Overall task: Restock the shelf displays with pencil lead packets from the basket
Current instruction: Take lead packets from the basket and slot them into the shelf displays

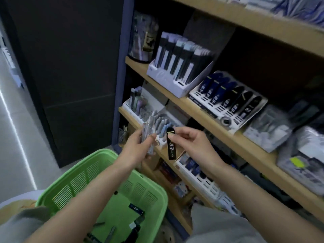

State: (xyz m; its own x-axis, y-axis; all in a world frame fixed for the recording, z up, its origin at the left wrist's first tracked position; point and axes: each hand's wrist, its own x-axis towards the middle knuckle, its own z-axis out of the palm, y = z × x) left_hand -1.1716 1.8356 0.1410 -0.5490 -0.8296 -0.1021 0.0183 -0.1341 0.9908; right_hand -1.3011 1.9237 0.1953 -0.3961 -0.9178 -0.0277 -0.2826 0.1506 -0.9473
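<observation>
My right hand [188, 140] pinches the top of a black pencil lead packet [171, 146], which hangs upright in front of the lower shelf. A bunch of pale lead packets [149, 135] is fanned in the grip of my left hand [138, 146], just left of the black one. Below both arms stands the green basket [73, 183], with a few dark packets [135, 210] lying on its bottom. On the middle shelf sits a white tiered display [229, 111] with rows of blue and black lead packets.
Wooden shelves [210, 123] fill the right side. A white display of tall dark packets [175, 67] stands left of the tiered one. The lower shelf carries a pen rack [161, 123] and a white box of blue packets [191, 165]. A dark panel lies left.
</observation>
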